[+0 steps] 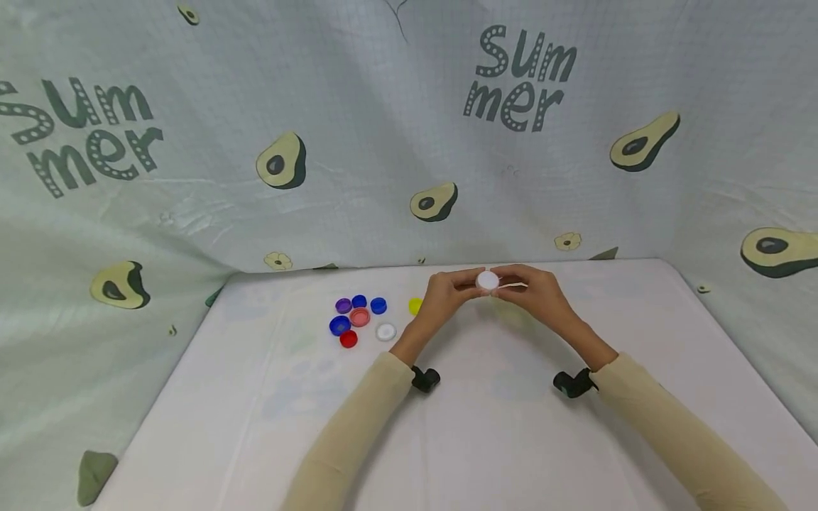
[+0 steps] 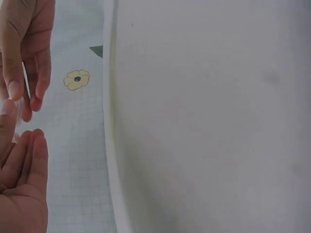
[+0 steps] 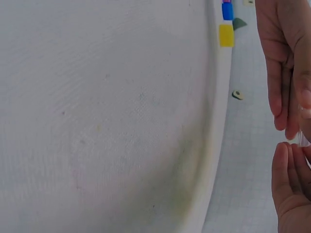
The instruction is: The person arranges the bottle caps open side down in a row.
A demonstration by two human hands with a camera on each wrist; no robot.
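Note:
Both hands meet above the far part of the table, with a white round cap (image 1: 488,281) between them. The left hand (image 1: 444,292) pinches its left side with thumb and fingertips, and the right hand (image 1: 537,291) pinches the right side. The cap's flat round face shows in the head view. Seen from the left wrist, the cap's edge (image 2: 19,114) looks thin and pale between the fingertips, mostly hidden by them. In the right wrist view, the fingers of both hands come together at the right border.
Left of the hands lie a purple cap (image 1: 344,306), several blue caps (image 1: 340,326), a coral cap (image 1: 360,316), a red cap (image 1: 348,339) and another white cap (image 1: 386,331). A yellow cap (image 1: 415,306) sits beside the left hand. Behind the white table (image 1: 486,440) hangs a printed cloth (image 1: 358,128).

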